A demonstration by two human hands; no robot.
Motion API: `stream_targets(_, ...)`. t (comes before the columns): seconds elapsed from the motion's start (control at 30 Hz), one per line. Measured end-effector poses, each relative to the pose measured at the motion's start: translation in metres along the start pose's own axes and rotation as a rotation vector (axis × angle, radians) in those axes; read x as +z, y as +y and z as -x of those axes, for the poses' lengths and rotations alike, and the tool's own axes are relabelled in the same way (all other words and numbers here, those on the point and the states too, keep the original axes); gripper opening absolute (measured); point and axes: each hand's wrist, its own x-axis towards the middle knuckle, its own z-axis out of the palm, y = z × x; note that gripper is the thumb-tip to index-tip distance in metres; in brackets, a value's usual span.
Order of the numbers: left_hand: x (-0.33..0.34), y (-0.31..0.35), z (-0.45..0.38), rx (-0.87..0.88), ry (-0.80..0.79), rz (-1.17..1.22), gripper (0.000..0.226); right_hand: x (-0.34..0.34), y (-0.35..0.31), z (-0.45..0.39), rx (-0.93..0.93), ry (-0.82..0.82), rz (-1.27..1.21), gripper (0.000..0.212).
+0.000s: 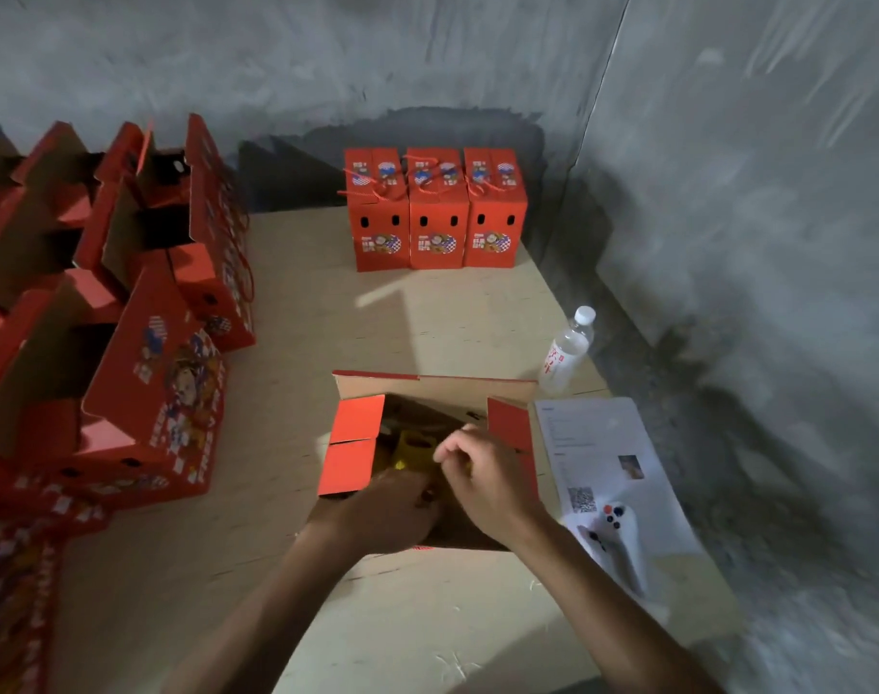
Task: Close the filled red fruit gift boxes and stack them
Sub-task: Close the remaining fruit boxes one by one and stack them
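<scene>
Head view: both hands (392, 503) perhaps inside open box (357, 418), near table edge (627, 408).

Both bare forearms reach fwd & inward, converging. Left hand (392, 508) lies low, palm down, fingers curled under, partly shadowed. Right hand (482, 473) sits above/just beside it, knuckles up, fingers bent loosely; grip unclear.
</scene>
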Motion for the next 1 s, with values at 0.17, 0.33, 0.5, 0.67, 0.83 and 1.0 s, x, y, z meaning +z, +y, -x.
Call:
stream_targets(0.17, 0.002, -0.010, 0.018, -0.036, 0.363, -0.244, 0.029, -0.026, 0.015, 0.016, -0.093, 0.181, 0.303, 0.013)
stream_targets(0.33, -0.014, -0.044, 0.022, -0.266, 0.454, -0.061, 0.035, -0.044, 0.062, 0.020, 0.195, 0.158, 0.390, 0.009)
stream_targets(0.5, -0.019, -0.072, 0.010, -0.345, 0.414, 0.134, 0.051, -0.029, 0.090, 0.030, 0.174, 0.012, 0.069, 0.052)
stream_targets(0.67, 0.010, -0.084, 0.013, -0.259, 0.289, 0.107, 0.084, -0.019, 0.110, 0.032, 0.195, 0.040, -0.024, 0.053)
stream_targets(0.83, 0.035, -0.078, 0.017, -0.284, 0.462, 0.122, 0.070, -0.024, 0.125, 0.018, 0.169, 0.010, -0.083, 0.045)
stream_targets(1.0, 0.008, -0.065, 0.014, -0.148, 0.795, 0.507, 0.063, -0.044, 0.118, -0.002, 0.179, 0.026, -0.116, 0.036)
